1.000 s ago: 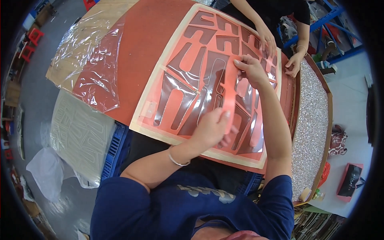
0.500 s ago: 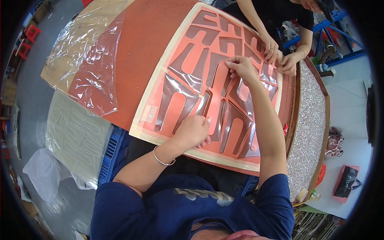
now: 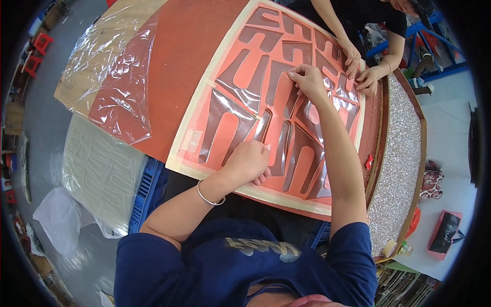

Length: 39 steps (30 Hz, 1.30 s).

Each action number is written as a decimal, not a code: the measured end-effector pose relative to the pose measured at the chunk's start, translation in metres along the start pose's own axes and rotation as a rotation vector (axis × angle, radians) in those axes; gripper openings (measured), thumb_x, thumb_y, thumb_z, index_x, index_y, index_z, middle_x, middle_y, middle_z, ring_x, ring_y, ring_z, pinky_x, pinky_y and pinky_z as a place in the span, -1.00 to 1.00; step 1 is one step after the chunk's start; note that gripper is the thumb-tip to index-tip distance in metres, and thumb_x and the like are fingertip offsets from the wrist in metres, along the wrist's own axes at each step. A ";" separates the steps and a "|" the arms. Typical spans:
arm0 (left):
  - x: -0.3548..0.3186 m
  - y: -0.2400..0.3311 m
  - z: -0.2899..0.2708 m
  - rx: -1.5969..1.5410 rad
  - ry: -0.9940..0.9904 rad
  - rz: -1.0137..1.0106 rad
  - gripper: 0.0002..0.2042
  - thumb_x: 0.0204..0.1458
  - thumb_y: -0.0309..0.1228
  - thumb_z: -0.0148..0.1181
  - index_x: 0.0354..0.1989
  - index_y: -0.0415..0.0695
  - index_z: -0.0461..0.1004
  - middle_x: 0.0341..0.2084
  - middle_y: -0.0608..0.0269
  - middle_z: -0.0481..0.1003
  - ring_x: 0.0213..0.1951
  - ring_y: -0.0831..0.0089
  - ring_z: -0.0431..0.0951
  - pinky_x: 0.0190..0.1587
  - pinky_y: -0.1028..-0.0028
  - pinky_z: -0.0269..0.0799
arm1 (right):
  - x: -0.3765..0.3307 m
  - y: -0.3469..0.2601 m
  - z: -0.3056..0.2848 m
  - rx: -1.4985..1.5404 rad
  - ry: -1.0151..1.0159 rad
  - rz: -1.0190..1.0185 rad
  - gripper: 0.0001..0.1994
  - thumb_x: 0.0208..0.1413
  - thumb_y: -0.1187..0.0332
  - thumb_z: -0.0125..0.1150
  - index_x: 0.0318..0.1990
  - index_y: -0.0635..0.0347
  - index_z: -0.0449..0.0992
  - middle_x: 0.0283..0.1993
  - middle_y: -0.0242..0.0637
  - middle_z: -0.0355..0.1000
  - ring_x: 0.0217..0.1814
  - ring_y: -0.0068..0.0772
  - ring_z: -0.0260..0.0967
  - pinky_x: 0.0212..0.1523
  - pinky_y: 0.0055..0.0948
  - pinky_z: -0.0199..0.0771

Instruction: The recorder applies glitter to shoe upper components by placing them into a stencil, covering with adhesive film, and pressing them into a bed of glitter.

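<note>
head view, pink strip (image 3: 276, 118) pinched by right fingers (image 3: 299, 74), beside left fingers (image 3: 262, 155), grip there unclear

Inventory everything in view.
Cream-bordered cut-out sheet: one, pink, centre
Long strip: one, pink, on sheet
Tabletop: one, rust, beneath
Crinkled plastic film: one, clear, upper left
Flat patterned sheet: one, pale, left
Slatted crate: one, blue, left
Plastic bag: one, white, left
Stools: two, red, left
Glittery panel: one, silver, right
Metal rack: one, blue, upper right
Box: one, pink-and-black, right
Clutter: uncountable, mixed, edges
Co-worker's hands: two, bare, upper right
Own left hand, right hand: one each, bare, strip's ends
</note>
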State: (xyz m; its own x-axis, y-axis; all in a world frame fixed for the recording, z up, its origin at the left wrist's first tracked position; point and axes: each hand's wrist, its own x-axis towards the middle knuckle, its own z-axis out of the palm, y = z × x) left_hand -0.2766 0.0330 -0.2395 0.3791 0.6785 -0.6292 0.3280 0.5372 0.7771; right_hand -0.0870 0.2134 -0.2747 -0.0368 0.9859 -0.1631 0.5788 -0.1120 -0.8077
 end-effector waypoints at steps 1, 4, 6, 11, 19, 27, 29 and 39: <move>0.000 0.000 -0.001 0.004 -0.003 0.007 -0.62 0.26 -0.30 -0.25 -0.38 -0.41 0.37 -0.63 0.03 0.52 -0.68 0.41 0.52 -0.66 0.48 0.46 | -0.002 -0.005 0.002 -0.071 0.010 -0.007 -0.82 0.05 0.38 0.24 -0.31 0.35 0.51 -0.54 -0.33 0.39 -0.63 -0.53 0.31 -0.66 -0.55 0.38; -0.002 0.005 0.001 0.013 -0.001 0.005 -0.63 0.25 -0.33 -0.25 -0.37 -0.43 0.37 -0.64 0.03 0.51 -0.69 0.39 0.52 -0.66 0.47 0.46 | -0.004 -0.002 0.004 -0.255 0.070 -0.109 -0.84 0.06 0.39 0.20 -0.29 0.33 0.48 -0.43 -0.23 0.42 -0.45 -0.34 0.38 -0.45 -0.40 0.45; -0.001 0.005 0.002 0.006 0.001 -0.001 -0.64 0.25 -0.34 -0.24 -0.36 -0.43 0.37 -0.64 0.02 0.51 -0.69 0.38 0.52 -0.67 0.46 0.47 | -0.012 -0.005 0.006 -0.367 0.119 -0.205 -0.84 0.05 0.40 0.17 -0.28 0.32 0.47 -0.31 -0.10 0.48 -0.31 -0.16 0.47 -0.30 -0.27 0.49; 0.007 -0.003 0.003 -0.043 0.014 -0.023 -0.65 0.25 -0.34 -0.23 -0.34 -0.45 0.36 -0.64 -0.02 0.51 -0.69 0.35 0.52 -0.68 0.44 0.47 | -0.063 0.001 0.004 -0.605 0.104 -0.716 -0.76 -0.09 0.60 0.05 -0.20 0.26 0.48 -0.02 -0.16 0.42 0.02 -0.08 0.36 0.00 -0.20 0.36; 0.005 0.000 0.001 -0.001 -0.020 -0.003 -0.60 0.25 -0.30 -0.23 -0.38 -0.44 0.40 -0.62 -0.05 0.53 -0.71 0.32 0.52 -0.69 0.45 0.47 | -0.136 0.004 0.006 -0.746 -0.041 -0.839 -0.60 -0.17 0.61 0.05 -0.07 0.23 0.49 -0.04 -0.22 0.45 0.16 -0.20 0.27 0.29 -0.09 0.07; -0.004 -0.007 0.001 -0.081 -0.045 -0.028 -0.62 0.23 -0.24 -0.10 -0.48 -0.33 0.42 -0.70 0.03 0.50 -0.76 0.42 0.47 -0.74 0.54 0.38 | -0.131 -0.021 0.010 -1.105 -0.208 -0.848 -0.61 -0.07 0.49 0.05 -0.01 0.26 0.47 -0.01 -0.20 0.40 0.26 -0.24 0.17 0.35 -0.06 -0.02; -0.024 -0.007 0.015 0.038 0.019 0.213 -0.64 0.19 -0.29 0.00 -0.59 -0.26 0.43 -0.73 0.10 0.49 -0.78 0.47 0.46 -0.70 0.57 0.37 | -0.135 -0.017 0.010 -1.181 -0.222 -0.834 -0.57 -0.07 0.53 0.01 0.05 0.30 0.42 0.11 -0.13 0.34 0.33 -0.18 0.12 0.39 -0.03 -0.09; -0.096 -0.083 -0.010 0.459 0.821 0.930 -0.93 -0.03 -0.51 0.21 -0.47 -0.23 0.46 -0.69 0.17 0.42 -0.68 0.37 0.43 -0.60 0.48 0.34 | -0.238 -0.016 0.030 -0.982 -0.234 -0.953 -0.57 0.01 0.41 -0.04 0.07 0.41 0.38 0.20 -0.06 0.29 0.34 -0.12 0.13 0.40 0.03 -0.12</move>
State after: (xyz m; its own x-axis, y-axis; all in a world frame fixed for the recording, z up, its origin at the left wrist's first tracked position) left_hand -0.3489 -0.0715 -0.2437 0.0427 0.8911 0.4519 0.5551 -0.3972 0.7308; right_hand -0.1113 -0.0228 -0.2401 -0.8148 0.5776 0.0504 0.5796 0.8134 0.0489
